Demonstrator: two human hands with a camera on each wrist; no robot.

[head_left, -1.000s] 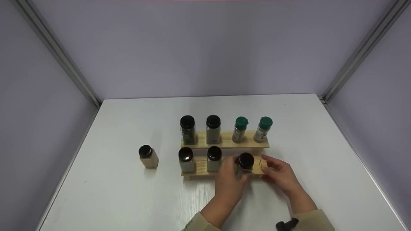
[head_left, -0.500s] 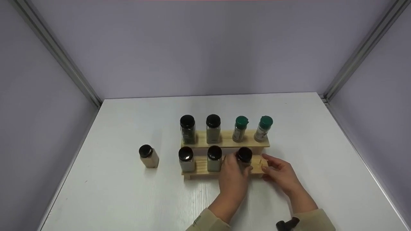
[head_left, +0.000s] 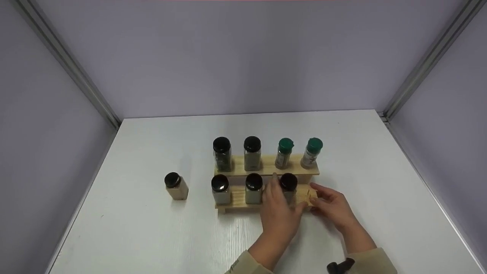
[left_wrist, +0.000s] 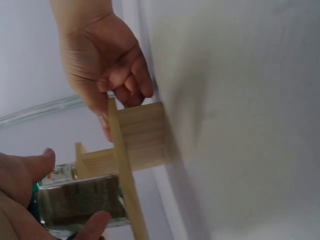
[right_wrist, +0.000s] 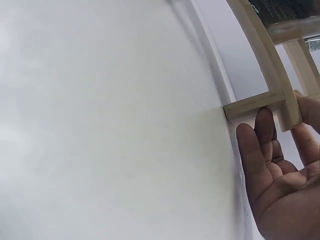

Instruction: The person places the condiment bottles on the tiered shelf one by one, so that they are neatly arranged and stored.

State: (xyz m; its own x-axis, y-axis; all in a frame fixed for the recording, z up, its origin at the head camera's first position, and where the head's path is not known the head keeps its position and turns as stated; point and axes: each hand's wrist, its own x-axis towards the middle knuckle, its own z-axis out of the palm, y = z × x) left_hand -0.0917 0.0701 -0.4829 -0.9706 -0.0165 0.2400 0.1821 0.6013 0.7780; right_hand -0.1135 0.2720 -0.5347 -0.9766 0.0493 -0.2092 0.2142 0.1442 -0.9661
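A two-tier wooden spice rack (head_left: pixel 238 196) stands on the white table. My left hand (head_left: pixel 279 217) is at the third spice jar (head_left: pixel 288 182) of the lower shelf, a black-capped glass one. Its fingers lie loosely straight along the jar's left side, the thumb apart at the front right. In the left wrist view this jar (left_wrist: pixel 82 200) rests its base on the shelf, brown contents showing, with thumb and fingers spread about it. My right hand (head_left: pixel 335 207) grips the lower shelf's right end, thumb on the board and fingers beneath, as the right wrist view shows.
Two black-capped jars (head_left: pixel 254 190) stand left on the lower shelf. Above are two more black-capped jars (head_left: pixel 222 154) and two green-capped ones (head_left: pixel 284 152). Left of the rack, a black-capped jar (head_left: pixel 177 186) with pale contents stands on the table. Grey walls (head_left: pixel 251 57) enclose the table.
The third jar has moved back and slightly left onto the lower shelf. My left hand has loosened from it, fingers straightening and thumb moving away. The right hand has stayed at the rack's end.
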